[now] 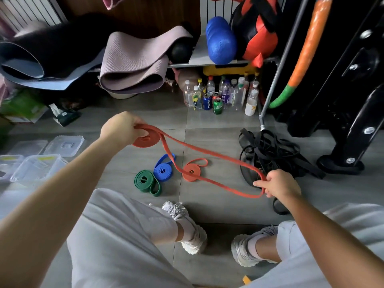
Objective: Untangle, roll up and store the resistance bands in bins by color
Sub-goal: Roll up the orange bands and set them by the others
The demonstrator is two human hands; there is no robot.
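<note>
The rolling step was judged to be in hand. An orange band (149, 142) was held above the floor across the middle of the frame. Its wound part was pinched as a flat coil by the left hand (121, 129), left of centre, with fingers and thumb closed on it. The far end of its loose loop was gripped by the right hand (279, 185) at centre right, fingers curled round the strap. Below the span, a green roll (145, 180), a blue roll (163, 171) and an orange roll (191, 171) lay finished on the floor, the green and blue touching. A black tangle (270, 154) lay at the right, not yet undone. Clear bins (37, 166) stood at the left edge. For the next move, the slack would need to be fed towards the coil under light tension and kept flat and untwisted, so that the roll could be wound tight.
</note>
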